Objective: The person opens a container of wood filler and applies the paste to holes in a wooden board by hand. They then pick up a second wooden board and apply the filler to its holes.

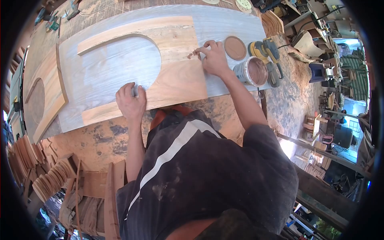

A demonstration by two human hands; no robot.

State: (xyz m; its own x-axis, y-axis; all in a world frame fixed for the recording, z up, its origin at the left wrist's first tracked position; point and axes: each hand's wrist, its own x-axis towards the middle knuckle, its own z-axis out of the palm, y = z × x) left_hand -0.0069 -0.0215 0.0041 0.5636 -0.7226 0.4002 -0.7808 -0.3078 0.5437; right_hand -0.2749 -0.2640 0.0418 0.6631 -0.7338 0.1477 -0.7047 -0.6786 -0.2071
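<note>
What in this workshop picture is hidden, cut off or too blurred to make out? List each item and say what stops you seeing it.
Head view:
- Thing under the left hand: mostly covered by the fingers; only a grey bit shows.
- Brown lump pinched by the right hand: too small to identify.
- Contents of the open can: only a brown surface shows.
- Wooden board: near edge hidden by the person's body.
- Yellow sander: its underside faces away.

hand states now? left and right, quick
Left hand: closed on a small grey object, resting on the wooden panel.
Right hand: fingertips pinched, pressing brown filler onto the panel.
</note>
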